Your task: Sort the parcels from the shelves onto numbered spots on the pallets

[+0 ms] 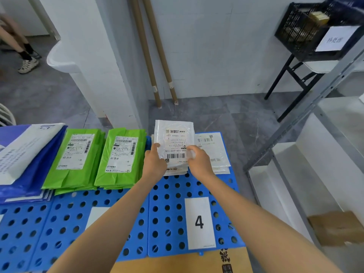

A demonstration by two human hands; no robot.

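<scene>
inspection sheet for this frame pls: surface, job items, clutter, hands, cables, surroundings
Surface: blue perforated pallet on the floor, with a paper sign reading 4.
Job's things: white parcel held over a white stack; second white stack beside it; two green parcel stacks; blue and white parcels far left.
Clutter: cardboard box at the near edge.
Hands: left hand and right hand grip the white parcel's lower edge.
Cables: nothing seen.
Surroundings: metal shelf, black crate, two cardboard tubes, another person's legs.
</scene>
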